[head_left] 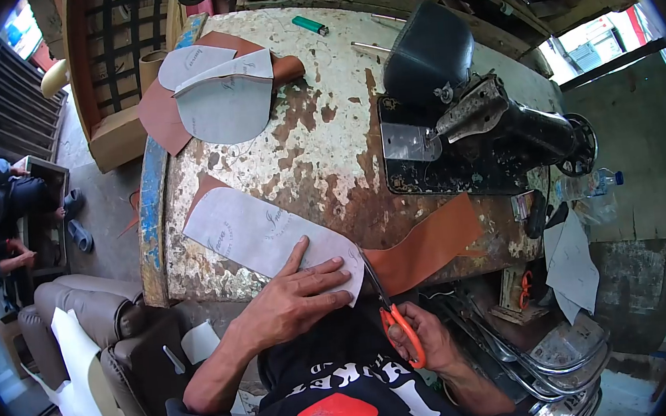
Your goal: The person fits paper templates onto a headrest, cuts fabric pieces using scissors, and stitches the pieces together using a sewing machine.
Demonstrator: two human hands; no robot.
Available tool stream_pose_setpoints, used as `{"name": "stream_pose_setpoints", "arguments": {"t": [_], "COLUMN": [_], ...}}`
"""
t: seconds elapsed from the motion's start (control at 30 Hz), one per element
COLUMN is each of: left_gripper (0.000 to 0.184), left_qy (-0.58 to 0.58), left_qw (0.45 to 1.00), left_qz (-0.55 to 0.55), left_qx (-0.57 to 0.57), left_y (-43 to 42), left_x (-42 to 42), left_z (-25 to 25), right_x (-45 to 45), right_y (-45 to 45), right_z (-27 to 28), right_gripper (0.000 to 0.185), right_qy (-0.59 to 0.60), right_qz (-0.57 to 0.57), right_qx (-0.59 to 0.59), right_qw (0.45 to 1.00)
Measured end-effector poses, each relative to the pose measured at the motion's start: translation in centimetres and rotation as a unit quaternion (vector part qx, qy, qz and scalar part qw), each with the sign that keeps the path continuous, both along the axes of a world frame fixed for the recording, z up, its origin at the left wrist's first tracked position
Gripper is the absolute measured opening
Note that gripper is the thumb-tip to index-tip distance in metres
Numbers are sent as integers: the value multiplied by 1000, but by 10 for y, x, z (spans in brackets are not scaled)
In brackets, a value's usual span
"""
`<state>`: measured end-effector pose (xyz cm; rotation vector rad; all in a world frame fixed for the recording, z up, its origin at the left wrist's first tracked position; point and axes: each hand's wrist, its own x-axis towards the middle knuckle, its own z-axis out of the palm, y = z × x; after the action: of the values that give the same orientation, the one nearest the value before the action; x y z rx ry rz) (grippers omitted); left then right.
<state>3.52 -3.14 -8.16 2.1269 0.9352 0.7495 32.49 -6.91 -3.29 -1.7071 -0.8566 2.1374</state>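
Observation:
My left hand (305, 292) lies with fingers spread on a long pale printed pattern piece (259, 227), pressing it to the worn worktable. Brown leather-like material (432, 242) shows under that piece and stretches out to its right. In my right hand (433, 336) is a pair of scissors (404, 333) with orange handles. My fingers are wrapped round the handles, and the dark blades meet the material at the right end of the pale piece. Whether the blades are fully closed is hard to see.
More cut brown pieces with pale backing (223, 106) lie at the back left. A black sewing machine (501, 123) stands at the right, with a green lighter (310, 26) farther back. A person (8, 207) sits at far left. Below them is a brown armchair (86, 312).

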Motion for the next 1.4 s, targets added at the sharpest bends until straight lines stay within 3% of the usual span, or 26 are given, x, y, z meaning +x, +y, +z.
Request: {"name": "stream_pose_setpoints", "arguments": {"t": [0.17, 0.27, 0.47, 1.0, 1.07, 1.4], "left_gripper": [33, 33, 31, 33, 33, 34], "left_qy": [1, -6, -18, -85, -87, -126], "left_qw": [1000, 1000, 998, 990, 989, 980], "left_qz": [-9, -25, -44, -77, -85, -105], "left_qx": [-4, -8, -32, -88, -88, -110], "left_y": [-1, -1, -1, 4, 4, 9], "left_x": [-4, -5, -11, -20, -21, -27], "left_z": [0, 0, 2, -2, -2, -3], "right_x": [3, 0, 3, 9, 9, 16], "right_y": [1, 1, 5, 26, 26, 36], "right_z": [1, -6, -5, 7, 1, 6], "right_gripper": [36, 39, 42, 35, 50, 48], "right_qy": [-42, 6, -16, -104, -76, -118], "right_qz": [58, 30, 60, 172, 152, 202], "right_qx": [3, 28, 38, 19, 42, 50], "right_qw": [997, 999, 997, 980, 985, 971]}}
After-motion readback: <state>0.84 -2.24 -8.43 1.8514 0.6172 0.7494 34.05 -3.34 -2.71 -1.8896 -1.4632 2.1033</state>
